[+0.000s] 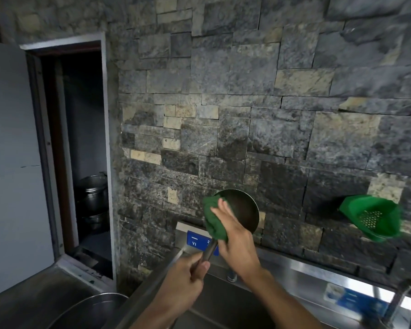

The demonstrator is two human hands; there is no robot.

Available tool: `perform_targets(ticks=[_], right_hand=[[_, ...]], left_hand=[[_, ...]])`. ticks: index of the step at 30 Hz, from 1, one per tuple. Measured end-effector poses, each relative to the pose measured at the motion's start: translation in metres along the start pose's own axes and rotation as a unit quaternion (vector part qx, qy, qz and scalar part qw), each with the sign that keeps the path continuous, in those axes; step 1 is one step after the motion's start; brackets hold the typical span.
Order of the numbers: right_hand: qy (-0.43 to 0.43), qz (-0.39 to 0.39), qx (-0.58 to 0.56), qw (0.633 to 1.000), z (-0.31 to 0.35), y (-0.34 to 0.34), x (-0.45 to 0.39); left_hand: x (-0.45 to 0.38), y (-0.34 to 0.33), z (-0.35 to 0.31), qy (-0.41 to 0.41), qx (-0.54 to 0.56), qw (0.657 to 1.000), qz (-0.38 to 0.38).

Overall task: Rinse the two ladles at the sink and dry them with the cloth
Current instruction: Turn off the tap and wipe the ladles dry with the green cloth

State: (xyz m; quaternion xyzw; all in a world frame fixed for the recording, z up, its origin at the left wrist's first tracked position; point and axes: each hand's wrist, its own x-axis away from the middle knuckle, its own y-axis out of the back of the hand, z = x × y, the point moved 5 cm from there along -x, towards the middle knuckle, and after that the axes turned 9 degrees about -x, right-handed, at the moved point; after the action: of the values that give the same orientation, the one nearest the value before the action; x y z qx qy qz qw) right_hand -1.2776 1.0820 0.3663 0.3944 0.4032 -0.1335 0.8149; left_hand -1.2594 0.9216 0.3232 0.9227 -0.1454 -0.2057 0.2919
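Observation:
I hold a steel ladle [243, 211] upright above the sink [226, 302], its round bowl facing me. My left hand [188, 274] is closed around the ladle's handle just below the bowl. My right hand [233, 236] presses a dark green cloth [212, 222] against the left side of the bowl, fingers spread over the fabric. Only this one ladle is in view.
A green plastic colander [371, 218] sits on the ledge at the right by the stone wall. A tap [403, 300] stands at the lower right. A large steel bowl [88, 312] lies on the left counter. Steel pots [93, 193] stand inside an open cupboard at the left.

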Motion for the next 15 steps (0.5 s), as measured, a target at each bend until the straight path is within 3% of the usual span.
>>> perform_targets(ticks=[4,8,10,15], right_hand=[[0.032,0.201,0.078,0.976,0.011,0.013,-0.009],[0.124,0.325,0.270,0.898,0.004,0.032,-0.013],[0.178,0.300,0.344,0.872,-0.002,0.038,-0.011],[0.225,0.094,0.355,0.902,0.009,0.051,-0.011]], left_hand=[[0.002,0.016,0.009,-0.016,-0.028,0.999,-0.009],[0.006,0.029,0.015,-0.002,-0.078,0.997,-0.011],[0.009,0.032,0.005,0.000,-0.052,0.999,0.014],[0.018,0.018,-0.014,0.035,0.079,0.995,0.047]])
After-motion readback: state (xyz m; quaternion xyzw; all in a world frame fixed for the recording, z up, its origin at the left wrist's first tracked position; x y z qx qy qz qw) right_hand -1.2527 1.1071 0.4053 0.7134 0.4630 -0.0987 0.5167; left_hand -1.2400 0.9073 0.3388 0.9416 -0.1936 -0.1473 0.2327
